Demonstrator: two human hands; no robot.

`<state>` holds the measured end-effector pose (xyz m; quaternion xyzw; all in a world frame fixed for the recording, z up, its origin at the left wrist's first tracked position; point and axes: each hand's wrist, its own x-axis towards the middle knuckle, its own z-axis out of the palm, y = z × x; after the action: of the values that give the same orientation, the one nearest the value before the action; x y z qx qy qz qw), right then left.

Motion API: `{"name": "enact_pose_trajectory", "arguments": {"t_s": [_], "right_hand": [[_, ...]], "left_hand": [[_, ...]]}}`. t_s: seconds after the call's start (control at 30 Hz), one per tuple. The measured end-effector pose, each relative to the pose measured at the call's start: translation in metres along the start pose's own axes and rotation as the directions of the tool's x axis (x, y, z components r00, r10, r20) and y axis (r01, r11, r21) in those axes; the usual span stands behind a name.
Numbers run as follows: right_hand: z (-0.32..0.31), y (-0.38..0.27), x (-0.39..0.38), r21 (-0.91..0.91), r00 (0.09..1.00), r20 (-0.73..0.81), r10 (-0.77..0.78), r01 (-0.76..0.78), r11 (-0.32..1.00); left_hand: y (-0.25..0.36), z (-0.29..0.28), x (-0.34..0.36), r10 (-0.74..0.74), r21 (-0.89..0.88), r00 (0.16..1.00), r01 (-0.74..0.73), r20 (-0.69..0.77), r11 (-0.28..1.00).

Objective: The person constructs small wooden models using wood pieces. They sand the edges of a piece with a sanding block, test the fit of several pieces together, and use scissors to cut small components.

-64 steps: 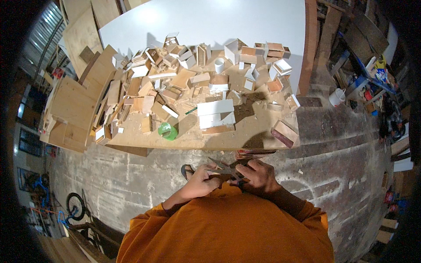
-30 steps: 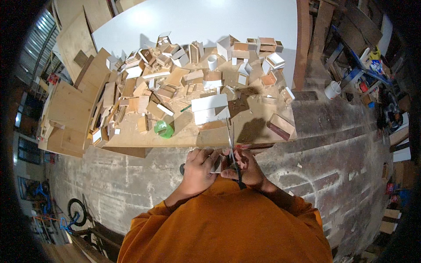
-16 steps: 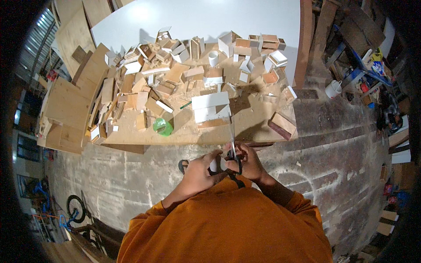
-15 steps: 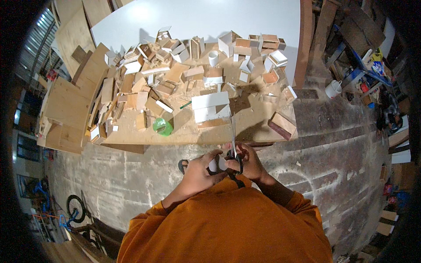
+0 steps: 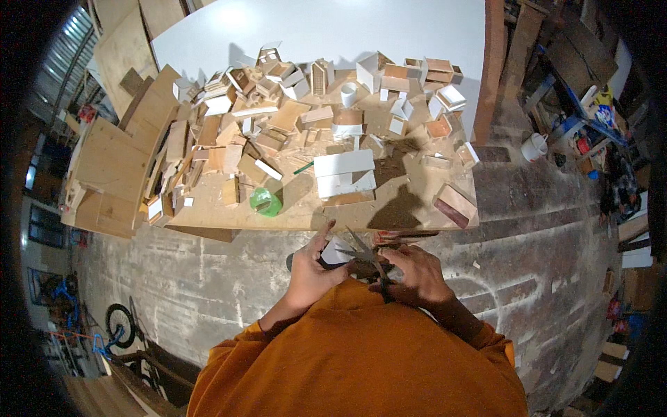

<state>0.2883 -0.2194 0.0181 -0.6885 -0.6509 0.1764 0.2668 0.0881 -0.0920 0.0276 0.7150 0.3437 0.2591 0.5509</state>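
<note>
In front of my chest, my right hand (image 5: 420, 274) is closed on a pair of scissors (image 5: 369, 254) with the blades spread apart. My left hand (image 5: 309, 275) grips a small white piece (image 5: 336, 251), perhaps card, its index finger pointing up. One scissor blade reaches across toward this piece; whether they touch, I cannot tell. Beyond my hands, a small wooden model with a white sloping roof (image 5: 344, 171) stands near the front of the wooden worktable (image 5: 226, 217). A green translucent container (image 5: 265, 202) sits to its left, and a green pencil-like stick (image 5: 303, 167) lies between them.
Wood offcuts (image 5: 226, 158) and little box-like models (image 5: 445, 99) crowd the table, along with a white cup (image 5: 348, 94). A brown-edged block (image 5: 455, 205) lies at the front right corner. Large plywood pieces (image 5: 111, 170) stand left. A white bucket (image 5: 534, 147) stands on the floor at right.
The scissors have opened and swung leftward from pointing forward, toward the white piece. My right hand has shifted slightly right, and my left index finger has risen. The view has shifted slightly.
</note>
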Motion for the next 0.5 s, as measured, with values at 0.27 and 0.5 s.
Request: {"name": "enact_pose_trajectory", "arguments": {"t_s": [0.27,0.5], "right_hand": [[0.001,-0.009,-0.003,0.02,0.997,-0.021,0.079,-0.079,0.997],[0.002,-0.013,-0.001,0.094,1.0,0.019,0.0,-0.002,0.996]], "left_hand": [[0.018,-0.001,0.003,0.008,0.161,1.0,-0.01,0.013,0.987],[0.018,-0.003,0.001,0.041,0.234,0.999,-0.04,0.003,0.971]]}}
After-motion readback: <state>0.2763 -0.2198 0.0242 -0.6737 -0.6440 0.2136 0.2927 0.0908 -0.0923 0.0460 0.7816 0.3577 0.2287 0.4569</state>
